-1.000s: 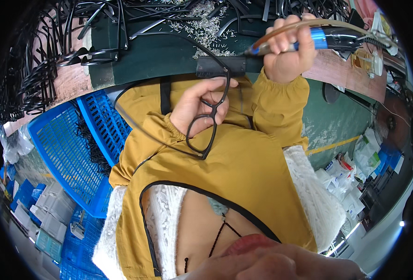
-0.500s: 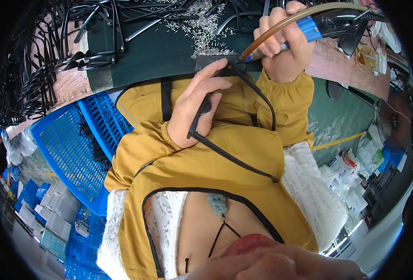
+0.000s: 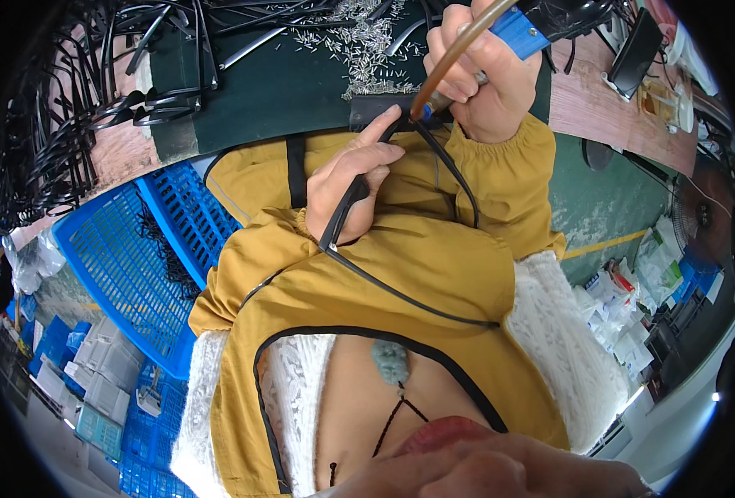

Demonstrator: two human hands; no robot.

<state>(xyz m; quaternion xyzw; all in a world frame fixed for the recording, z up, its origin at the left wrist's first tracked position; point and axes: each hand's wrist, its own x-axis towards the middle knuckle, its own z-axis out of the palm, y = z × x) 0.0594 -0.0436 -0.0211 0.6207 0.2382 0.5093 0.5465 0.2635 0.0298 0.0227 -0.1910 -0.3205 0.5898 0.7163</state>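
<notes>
A black eyeglass frame point(image 3: 405, 290) is gripped by my left hand point(image 3: 342, 187), its fingers wrapped about one side. One temple reaches down over the yellow apron, the other hangs near my right sleeve. My right hand point(image 3: 496, 91) is closed round an electric screwdriver point(image 3: 518, 35) with a blue collar and dark body. A brown tube point(image 3: 450, 60) curves along it to the tip. That tip meets the frame's hinge area at the bench edge, by a dark block point(image 3: 369, 111); exact contact is hidden by fingers.
Loose small silver screws point(image 3: 367, 58) lie scattered on the dark green mat point(image 3: 251, 91). Many black eyeglass frames point(image 3: 60, 124) crowd the bench's left. Blue plastic baskets point(image 3: 118, 266) stand at left below the bench. A dark flat device point(image 3: 635, 54) stands at right.
My right hand and the screwdriver have shifted left and slightly up. The eyeglass frame has turned a little in my left hand, which stays near the bench edge.
</notes>
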